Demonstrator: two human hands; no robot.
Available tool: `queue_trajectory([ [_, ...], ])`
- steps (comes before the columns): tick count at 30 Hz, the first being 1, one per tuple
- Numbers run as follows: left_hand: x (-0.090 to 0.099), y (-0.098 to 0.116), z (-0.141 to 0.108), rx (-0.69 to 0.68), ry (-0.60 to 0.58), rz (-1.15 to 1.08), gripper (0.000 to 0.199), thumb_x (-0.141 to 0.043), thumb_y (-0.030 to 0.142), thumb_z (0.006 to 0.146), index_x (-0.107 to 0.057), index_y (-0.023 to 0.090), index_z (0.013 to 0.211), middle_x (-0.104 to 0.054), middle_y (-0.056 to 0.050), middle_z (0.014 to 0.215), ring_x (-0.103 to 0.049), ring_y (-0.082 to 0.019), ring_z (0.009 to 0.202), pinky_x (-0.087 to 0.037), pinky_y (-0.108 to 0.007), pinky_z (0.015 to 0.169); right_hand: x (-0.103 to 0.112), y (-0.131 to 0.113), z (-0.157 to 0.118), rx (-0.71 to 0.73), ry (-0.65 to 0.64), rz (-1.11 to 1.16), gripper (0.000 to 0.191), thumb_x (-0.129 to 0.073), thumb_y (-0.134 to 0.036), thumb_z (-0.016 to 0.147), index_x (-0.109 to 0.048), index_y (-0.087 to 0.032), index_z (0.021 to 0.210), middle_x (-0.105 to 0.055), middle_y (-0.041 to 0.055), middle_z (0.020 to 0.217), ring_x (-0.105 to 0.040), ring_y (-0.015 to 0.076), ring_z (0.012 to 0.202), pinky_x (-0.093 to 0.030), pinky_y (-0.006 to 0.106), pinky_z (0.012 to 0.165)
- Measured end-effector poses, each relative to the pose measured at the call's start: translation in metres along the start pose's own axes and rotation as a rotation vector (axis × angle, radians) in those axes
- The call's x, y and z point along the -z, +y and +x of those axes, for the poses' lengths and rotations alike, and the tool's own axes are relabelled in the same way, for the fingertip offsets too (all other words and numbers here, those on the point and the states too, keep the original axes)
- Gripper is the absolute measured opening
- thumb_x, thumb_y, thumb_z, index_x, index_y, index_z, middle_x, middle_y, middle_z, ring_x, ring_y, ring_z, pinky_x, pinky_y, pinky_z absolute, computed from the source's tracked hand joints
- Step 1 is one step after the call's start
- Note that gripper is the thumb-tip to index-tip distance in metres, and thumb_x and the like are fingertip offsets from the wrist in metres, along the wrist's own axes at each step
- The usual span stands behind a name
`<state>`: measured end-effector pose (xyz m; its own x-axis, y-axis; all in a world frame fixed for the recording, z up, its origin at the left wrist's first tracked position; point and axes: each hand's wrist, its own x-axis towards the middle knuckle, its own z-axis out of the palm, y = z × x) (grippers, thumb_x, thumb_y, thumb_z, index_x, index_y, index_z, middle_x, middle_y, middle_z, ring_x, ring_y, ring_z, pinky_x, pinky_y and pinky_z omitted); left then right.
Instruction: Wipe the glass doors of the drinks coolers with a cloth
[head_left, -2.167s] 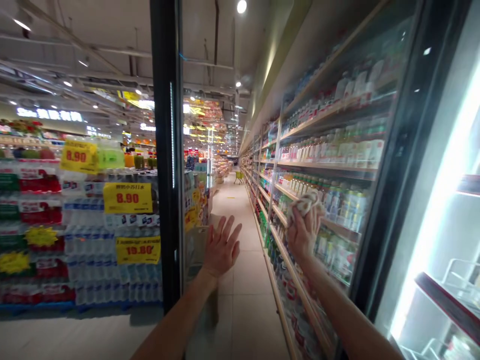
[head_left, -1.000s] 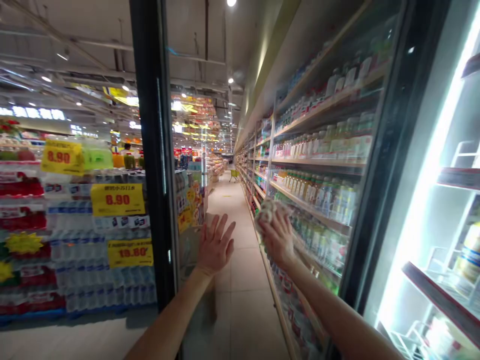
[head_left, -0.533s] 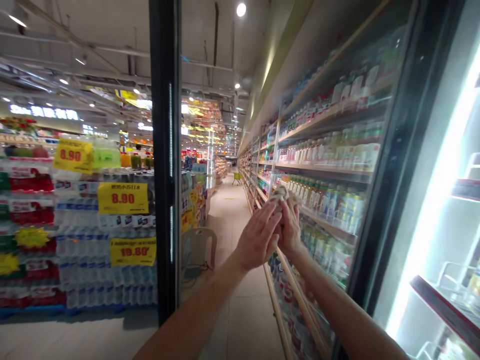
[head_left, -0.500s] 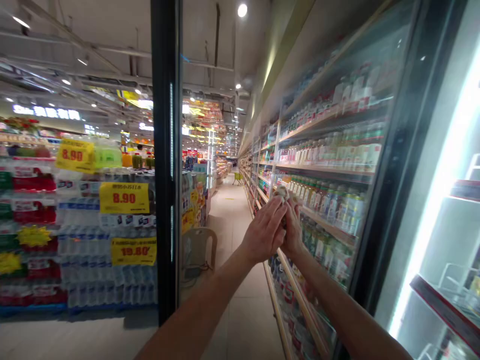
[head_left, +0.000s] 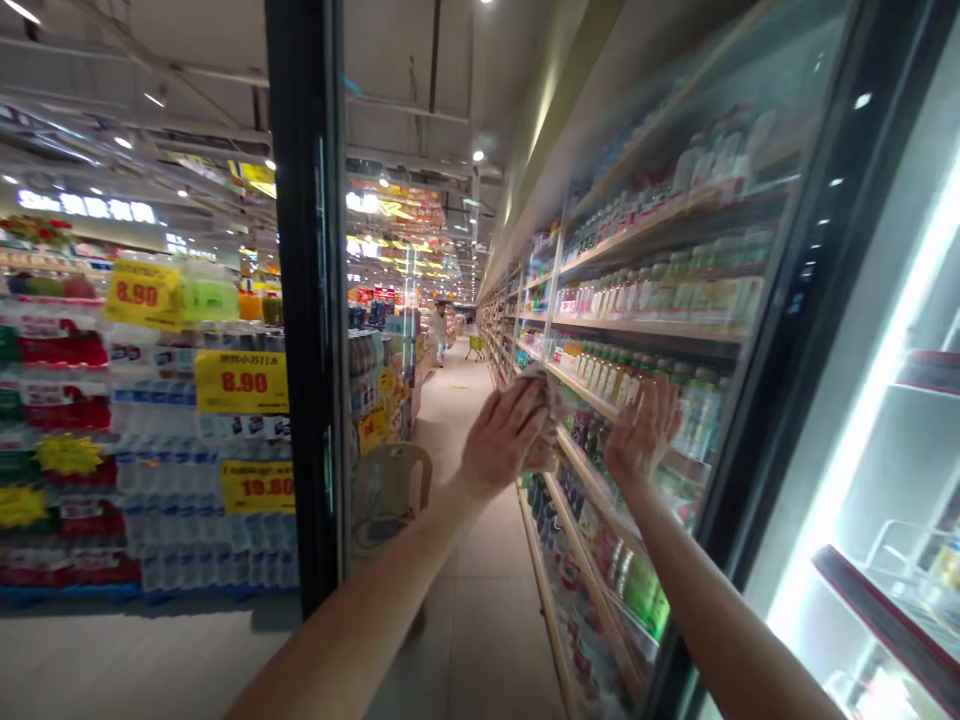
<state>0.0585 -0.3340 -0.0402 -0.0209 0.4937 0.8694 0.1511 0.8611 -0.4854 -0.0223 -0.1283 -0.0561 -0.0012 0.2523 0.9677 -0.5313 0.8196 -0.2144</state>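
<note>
A black-framed glass door [head_left: 301, 280] stands open in front of me, and the aisle shows through its pane. My left hand [head_left: 495, 440] presses a crumpled pale cloth [head_left: 546, 445] to the glass near the middle of the view. Its fingers lie over the cloth and hide part of it. To the right, my right hand [head_left: 641, 430] is raised at the pane, fingers stretched out and nothing in it. Whether its palm touches the glass I cannot tell.
Behind the glass, shelves [head_left: 652, 325] of bottles line the right wall. A lit cooler [head_left: 847, 480] is at the far right. Stacked bottle packs [head_left: 202, 540] with yellow price signs stand left. A chair [head_left: 394, 480], a distant person [head_left: 439, 330] and a green cart [head_left: 475, 346] are beyond.
My hands were together at the cloth and are now apart. The left has moved left and slightly down with the cloth; the right has let go and moved right. A distant person has appeared.
</note>
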Motion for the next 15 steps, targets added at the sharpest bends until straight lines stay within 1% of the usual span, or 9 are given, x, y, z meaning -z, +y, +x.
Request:
queue_trajectory([
  [3, 0.029, -0.053, -0.027, 0.189, 0.027, 0.082, 0.032, -0.047, 0.023, 0.087, -0.051, 0.019, 0.118, -0.042, -0.012, 0.140, -0.024, -0.022, 0.138, -0.026, -0.044, 0.110, 0.001, -0.002, 0.000, -0.011, -0.016, -0.013, 0.051, -0.031, -0.032, 0.089, -0.036, -0.019, 0.138, -0.037, 0.0142, 0.144, -0.024, 0.0259, 0.138, -0.020, 0.056, 0.109],
  [5, 0.039, -0.067, -0.048, 0.299, 0.037, 0.094, 0.035, -0.048, 0.021, 0.085, -0.048, 0.017, 0.120, -0.034, -0.015, 0.145, -0.020, -0.026, 0.139, -0.025, -0.049, 0.109, 0.001, -0.002, 0.000, -0.003, -0.031, -0.016, 0.051, -0.031, -0.031, 0.089, -0.037, -0.018, 0.138, -0.035, 0.0145, 0.145, -0.023, 0.0268, 0.139, -0.018, 0.057, 0.109],
  [6, 0.041, -0.065, -0.059, 0.298, 0.020, 0.081, 0.036, -0.048, 0.021, 0.085, -0.047, 0.016, 0.121, -0.031, -0.015, 0.147, -0.018, -0.026, 0.140, -0.025, -0.050, 0.109, 0.001, -0.002, 0.000, 0.005, -0.040, -0.018, 0.052, -0.031, -0.032, 0.089, -0.036, -0.018, 0.138, -0.034, 0.0144, 0.146, -0.022, 0.0271, 0.139, -0.018, 0.058, 0.109],
  [7, 0.041, -0.057, -0.071, 0.247, -0.011, 0.054, 0.037, -0.048, 0.021, 0.085, -0.047, 0.016, 0.121, -0.029, -0.015, 0.148, -0.016, -0.026, 0.140, -0.024, -0.049, 0.110, 0.001, -0.002, 0.000, 0.008, -0.046, -0.019, 0.052, -0.031, -0.032, 0.089, -0.036, -0.018, 0.138, -0.033, 0.0142, 0.146, -0.022, 0.0274, 0.139, -0.018, 0.059, 0.108],
  [8, 0.039, -0.044, -0.083, 0.142, -0.057, 0.016, 0.036, -0.046, 0.021, 0.085, -0.048, 0.016, 0.121, -0.029, -0.014, 0.148, -0.015, -0.025, 0.141, -0.023, -0.046, 0.111, 0.002, -0.001, 0.000, 0.009, -0.048, -0.020, 0.052, -0.031, -0.033, 0.089, -0.036, -0.019, 0.138, -0.033, 0.0141, 0.146, -0.023, 0.0277, 0.138, -0.019, 0.060, 0.108],
  [10, 0.032, -0.018, -0.103, -0.138, -0.155, -0.065, 0.034, -0.044, 0.020, 0.086, -0.051, 0.019, 0.119, -0.031, -0.007, 0.148, -0.014, -0.020, 0.141, -0.019, -0.038, 0.114, 0.002, -0.001, 0.000, 0.010, -0.043, -0.024, 0.051, -0.031, -0.034, 0.089, -0.038, -0.018, 0.137, -0.033, 0.0147, 0.146, -0.027, 0.0281, 0.137, -0.021, 0.060, 0.106],
  [12, 0.027, -0.005, -0.113, -0.314, -0.213, -0.110, 0.032, -0.042, 0.023, 0.088, -0.052, 0.024, 0.118, -0.034, 0.000, 0.147, -0.016, -0.016, 0.140, -0.018, -0.034, 0.115, 0.003, 0.000, 0.000, 0.014, -0.048, -0.023, 0.051, -0.032, -0.035, 0.089, -0.039, -0.017, 0.136, -0.035, 0.0155, 0.145, -0.029, 0.0282, 0.136, -0.022, 0.060, 0.106],
  [13, 0.027, -0.007, -0.113, -0.334, -0.219, -0.114, 0.031, -0.042, 0.026, 0.089, -0.052, 0.024, 0.118, -0.035, 0.001, 0.146, -0.016, -0.016, 0.140, -0.017, -0.034, 0.115, 0.003, 0.001, -0.001, 0.018, -0.055, -0.023, 0.052, -0.033, -0.036, 0.088, -0.039, -0.017, 0.136, -0.036, 0.0156, 0.144, -0.029, 0.0282, 0.136, -0.022, 0.060, 0.106],
  [15, 0.032, -0.027, -0.104, -0.228, -0.185, -0.072, 0.029, -0.044, 0.031, 0.089, -0.053, 0.023, 0.115, -0.038, -0.002, 0.145, -0.016, -0.019, 0.141, -0.015, -0.039, 0.115, 0.004, 0.001, -0.002, 0.021, -0.072, -0.020, 0.052, -0.033, -0.036, 0.088, -0.040, -0.016, 0.136, -0.036, 0.0155, 0.144, -0.027, 0.0280, 0.137, -0.021, 0.059, 0.107],
])
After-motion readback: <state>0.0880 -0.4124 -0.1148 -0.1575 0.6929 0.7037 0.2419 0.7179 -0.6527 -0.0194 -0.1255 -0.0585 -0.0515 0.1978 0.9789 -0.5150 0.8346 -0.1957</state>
